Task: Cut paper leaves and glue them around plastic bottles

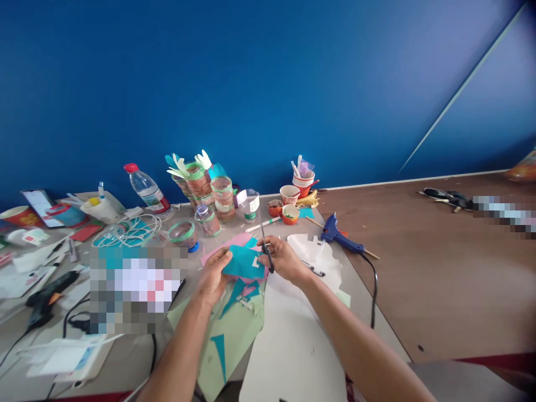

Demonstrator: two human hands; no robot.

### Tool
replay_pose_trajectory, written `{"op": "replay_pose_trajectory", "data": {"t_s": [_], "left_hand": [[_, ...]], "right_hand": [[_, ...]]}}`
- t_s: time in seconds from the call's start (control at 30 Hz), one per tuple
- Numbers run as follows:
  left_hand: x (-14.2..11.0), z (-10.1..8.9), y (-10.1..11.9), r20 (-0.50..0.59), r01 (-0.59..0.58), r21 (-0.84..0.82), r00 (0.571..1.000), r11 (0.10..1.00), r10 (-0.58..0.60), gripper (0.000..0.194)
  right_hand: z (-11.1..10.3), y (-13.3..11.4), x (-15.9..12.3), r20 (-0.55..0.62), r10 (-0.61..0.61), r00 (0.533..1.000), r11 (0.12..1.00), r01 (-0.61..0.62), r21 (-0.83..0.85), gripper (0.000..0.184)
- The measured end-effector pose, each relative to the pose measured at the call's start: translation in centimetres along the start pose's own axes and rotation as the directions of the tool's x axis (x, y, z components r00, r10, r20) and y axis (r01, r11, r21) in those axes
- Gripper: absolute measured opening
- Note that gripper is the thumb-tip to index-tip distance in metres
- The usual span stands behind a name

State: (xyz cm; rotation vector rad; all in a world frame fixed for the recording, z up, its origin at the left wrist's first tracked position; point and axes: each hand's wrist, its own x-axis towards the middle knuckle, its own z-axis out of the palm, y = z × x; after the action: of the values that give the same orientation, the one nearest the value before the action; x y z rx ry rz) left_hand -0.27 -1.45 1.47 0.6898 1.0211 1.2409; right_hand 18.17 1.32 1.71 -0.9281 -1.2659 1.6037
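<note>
My left hand [215, 274] pinches the left edge of a piece of blue paper [243, 262] between thumb and fingers. In my right hand [285, 259] is a pair of scissors [268, 257] with black handles, its blades pointing up and away from me. The scissors are beside the right edge of the blue paper, and a small white patch shows there by my fingertips. Pink paper [213, 249] lies under and behind the blue piece. Below my hands, blue offcuts [219, 352] rest on a light green sheet [240, 349].
A blue glue gun [341, 237] with a black cord lies to the right. Decorated jars [223, 195], paper cups [290, 194] and a red-capped bottle [148, 190] stand toward the wall. Leftward are a coiled white cable [138, 231] and a black glue gun [46, 296].
</note>
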Motion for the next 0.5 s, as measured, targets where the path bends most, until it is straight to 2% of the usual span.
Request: {"op": "replay_pose_trajectory", "data": {"t_s": [0.07,0.13,0.23,0.37,0.5], "left_hand": [[0.2,-0.3,0.0,-0.011,0.017,0.063,1.000,0.998,-0.016,0.034],[0.3,-0.3,-0.2,-0.016,0.005,0.089,1.000,0.996,-0.003,0.034],[0.6,0.1,-0.3,-0.138,-0.081,0.026,0.987,0.996,0.084,0.034],[1.0,0.1,0.1,-0.313,-0.258,-0.090,0.924,0.962,0.218,0.037],[1.3,-0.3,0.3,-0.329,-0.304,-0.123,0.910,0.945,0.250,0.033]], "right_hand": [[-0.2,-0.1,0.0,0.014,-0.001,1.000,1.000,0.001,-0.018,0.037],[-0.3,-0.1,0.1,-0.033,-0.015,0.999,1.000,0.014,-0.018,0.039],[-0.3,-0.1,-0.1,-0.099,-0.044,0.994,0.996,0.036,-0.080,0.039],[0.3,-0.3,-0.8,0.007,-0.026,1.000,0.944,0.027,-0.328,0.035],[1.0,-0.8,-1.4,0.057,0.015,0.998,0.804,0.021,-0.595,0.032]]}}
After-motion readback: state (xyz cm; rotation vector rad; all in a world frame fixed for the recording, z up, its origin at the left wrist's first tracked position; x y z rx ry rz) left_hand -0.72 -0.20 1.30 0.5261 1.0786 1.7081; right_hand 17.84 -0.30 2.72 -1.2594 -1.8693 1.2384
